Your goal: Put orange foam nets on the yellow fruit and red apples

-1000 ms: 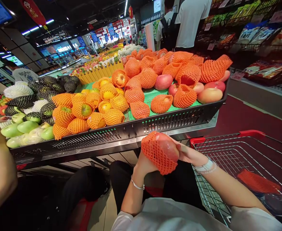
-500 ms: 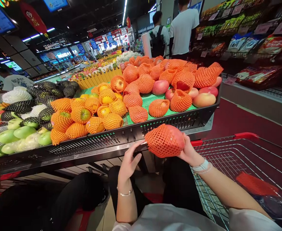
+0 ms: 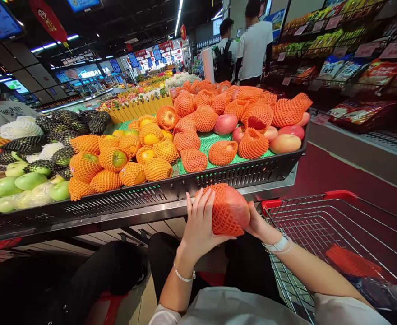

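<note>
Both hands hold one red apple [image 3: 234,208] half wrapped in an orange foam net, in front of the black edge of the fruit stand [image 3: 219,177]. My left hand [image 3: 200,221] lies over the netted left side with fingers curled on it. Under the fruit's right end, my right hand [image 3: 257,223] cups it from below. The apple hangs above my lap, just left of the red-handled shopping cart [image 3: 340,216]. On the stand above lie more apples in orange nets [image 3: 252,115] on a green mat.
Netted oranges [image 3: 117,158], green mangoes [image 3: 25,183] and dark-netted fruit [image 3: 53,131] fill the stand's left. An empty orange net [image 3: 352,262] lies in the cart. Two people [image 3: 242,45] stand at the far aisle beside packed shelves [image 3: 354,67]. A red floor runs on the right.
My left hand came back up onto the netted apple after letting go of it. The apple dropped slightly and turned, its bare red end now facing right.
</note>
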Demonstrator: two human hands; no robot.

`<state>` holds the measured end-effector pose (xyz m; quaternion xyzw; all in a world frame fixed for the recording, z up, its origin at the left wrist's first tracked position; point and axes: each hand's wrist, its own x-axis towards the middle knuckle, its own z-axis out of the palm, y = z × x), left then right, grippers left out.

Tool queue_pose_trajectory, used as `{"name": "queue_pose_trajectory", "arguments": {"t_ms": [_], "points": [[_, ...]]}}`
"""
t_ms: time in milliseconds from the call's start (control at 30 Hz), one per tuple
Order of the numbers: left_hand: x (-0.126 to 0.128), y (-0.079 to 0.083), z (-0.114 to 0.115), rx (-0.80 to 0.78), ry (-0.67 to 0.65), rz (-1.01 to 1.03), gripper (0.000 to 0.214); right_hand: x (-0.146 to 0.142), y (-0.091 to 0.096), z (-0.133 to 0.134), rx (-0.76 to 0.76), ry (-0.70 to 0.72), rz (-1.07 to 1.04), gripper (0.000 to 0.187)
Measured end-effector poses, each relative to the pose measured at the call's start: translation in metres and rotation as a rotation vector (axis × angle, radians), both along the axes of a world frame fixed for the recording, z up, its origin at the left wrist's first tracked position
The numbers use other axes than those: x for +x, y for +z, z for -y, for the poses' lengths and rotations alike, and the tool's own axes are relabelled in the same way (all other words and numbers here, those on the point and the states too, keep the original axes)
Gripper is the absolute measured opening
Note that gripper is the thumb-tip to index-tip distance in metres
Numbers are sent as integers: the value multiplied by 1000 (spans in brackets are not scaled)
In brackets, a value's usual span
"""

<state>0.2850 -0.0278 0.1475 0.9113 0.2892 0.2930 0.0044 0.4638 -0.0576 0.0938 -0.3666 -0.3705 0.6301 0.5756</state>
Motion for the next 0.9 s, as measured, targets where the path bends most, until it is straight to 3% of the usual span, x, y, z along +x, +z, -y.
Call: {"name": "queue_pose_trajectory", "arguments": {"t_ms": [133, 333, 567, 767, 833, 900], "points": [[-1, 2, 3, 25, -20, 9, 110, -4, 4, -1, 68, 7, 29, 90], [2, 0, 8, 28, -43, 25, 113, -9, -5, -2, 92, -15, 6, 87], [7, -1, 16, 101, -28, -74, 94, -19, -4, -3, 195, -104, 48, 94], [14, 0, 14, 106, 0, -129, 91, -20, -17, -6, 149, -167, 8, 96], [11, -3, 10, 132, -67, -101, 96, -19, -16, -7, 144, -178, -4, 95], [6, -12, 7, 170, -105, 55, 100, -19, -11, -5, 173, -200, 4, 96]]}}
